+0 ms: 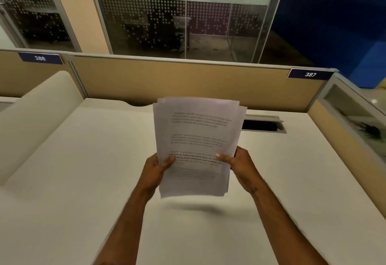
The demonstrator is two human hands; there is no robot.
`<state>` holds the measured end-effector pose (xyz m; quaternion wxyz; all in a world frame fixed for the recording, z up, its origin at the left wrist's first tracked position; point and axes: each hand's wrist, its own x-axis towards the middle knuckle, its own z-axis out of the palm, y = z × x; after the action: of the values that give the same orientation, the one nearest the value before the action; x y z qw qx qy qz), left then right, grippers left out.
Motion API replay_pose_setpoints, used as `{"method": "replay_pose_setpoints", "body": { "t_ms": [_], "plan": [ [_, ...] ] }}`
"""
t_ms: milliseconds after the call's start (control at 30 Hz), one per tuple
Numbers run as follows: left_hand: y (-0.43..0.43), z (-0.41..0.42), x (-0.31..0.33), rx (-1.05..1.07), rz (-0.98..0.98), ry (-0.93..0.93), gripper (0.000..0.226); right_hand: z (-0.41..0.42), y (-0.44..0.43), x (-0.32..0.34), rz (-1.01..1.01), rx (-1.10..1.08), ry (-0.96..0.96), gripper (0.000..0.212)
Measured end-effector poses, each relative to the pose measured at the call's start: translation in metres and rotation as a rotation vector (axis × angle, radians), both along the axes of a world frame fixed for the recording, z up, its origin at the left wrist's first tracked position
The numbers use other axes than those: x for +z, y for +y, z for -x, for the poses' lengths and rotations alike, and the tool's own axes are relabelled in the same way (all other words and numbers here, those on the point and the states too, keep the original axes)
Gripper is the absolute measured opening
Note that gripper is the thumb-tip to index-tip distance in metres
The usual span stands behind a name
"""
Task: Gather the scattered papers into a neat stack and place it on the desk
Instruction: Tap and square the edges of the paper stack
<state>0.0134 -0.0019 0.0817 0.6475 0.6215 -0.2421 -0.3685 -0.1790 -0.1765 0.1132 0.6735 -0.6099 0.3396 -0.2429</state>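
Above a white desk (83,181) at cubicle 387: both hands hold up a sheaf of printed papers (198,139).

L hand (155,169) grips the sheaf's lower-left edge, thumb on the front pg; R hand (240,165) clasps the lower-right edge, thumb across the text. Sheets aren't squared, w/ edges fanned at the top right. The sheaf is off the desktop, its shadow below. Tan partition (188,81) behind, w/ number plate (310,74).

The white surface (83,170) spreads beneath the fingers (224,157); beyond them sits a cable slot (261,124), apparently recessed.
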Motion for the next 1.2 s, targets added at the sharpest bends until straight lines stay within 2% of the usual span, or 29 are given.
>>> {"method": "replay_pose_setpoints", "body": {
  "t_ms": [133,300,400,533,633,733,833,933,1000,1100,1200],
  "plan": [
    [-0.009,0.015,-0.005,0.005,-0.017,-0.058,0.022,0.018,-0.008,-0.007,0.083,0.03,0.033,0.03],
    [-0.005,0.021,-0.016,-0.054,-0.062,-0.097,0.037,0.027,-0.005,-0.027,0.066,0.102,0.091,0.033],
    [-0.011,0.018,-0.009,-0.058,-0.059,-0.115,0.029,0.02,-0.004,-0.022,0.082,0.077,0.065,0.028],
    [-0.014,0.016,-0.005,-0.035,-0.049,-0.088,0.024,0.016,-0.003,-0.02,0.09,0.048,0.03,0.024],
    [-0.011,0.025,-0.019,-0.037,-0.065,-0.044,0.022,0.019,0.005,-0.038,0.019,0.05,0.058,0.023],
    [-0.01,0.037,-0.033,0.015,-0.119,-0.012,0.024,0.02,0.016,-0.056,-0.009,0.057,0.111,0.042],
    [-0.017,0.03,-0.026,0.059,-0.12,0.004,0.025,0.026,0.006,-0.056,-0.028,0.072,0.131,0.033],
    [-0.022,0.013,-0.01,0.219,0.013,0.14,0.023,0.043,-0.001,-0.053,-0.04,0.14,0.109,0.047],
    [-0.026,0.006,-0.003,0.276,0.143,0.235,0.038,0.049,0.001,-0.054,-0.104,0.113,0.012,0.059],
    [-0.036,0.016,-0.003,0.301,0.265,0.39,0.056,0.035,0.013,-0.048,-0.254,0.056,-0.242,0.042],
    [-0.038,0.038,-0.014,0.236,0.296,0.525,0.049,0.015,0.025,-0.035,-0.286,-0.111,-0.316,0.034]
  ]
}}
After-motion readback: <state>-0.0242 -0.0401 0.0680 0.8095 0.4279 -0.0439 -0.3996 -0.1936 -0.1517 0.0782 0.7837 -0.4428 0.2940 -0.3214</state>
